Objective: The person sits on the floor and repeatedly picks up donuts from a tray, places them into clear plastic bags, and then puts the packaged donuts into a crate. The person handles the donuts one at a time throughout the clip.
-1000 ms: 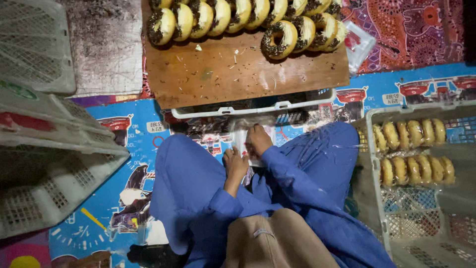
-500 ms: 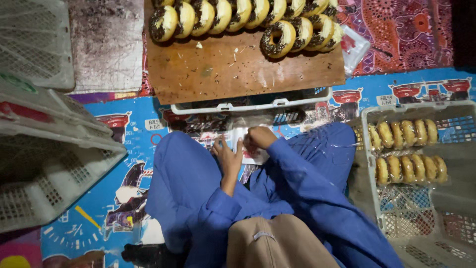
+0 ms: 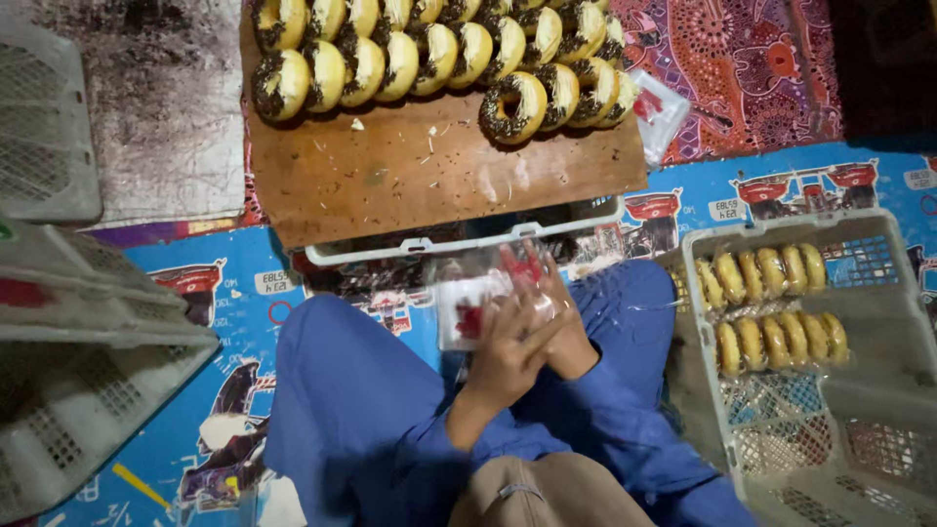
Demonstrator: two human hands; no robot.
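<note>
Both hands, left and right, clamp their fingers on a clear bag below the doughnut board.

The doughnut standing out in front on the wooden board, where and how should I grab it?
Pinch the doughnut by its plain outer rim from the near side. It leans on the row behind, sprinkled face up, so the bare edge toward you is free.

Clear red-printed bag in hands
</note>
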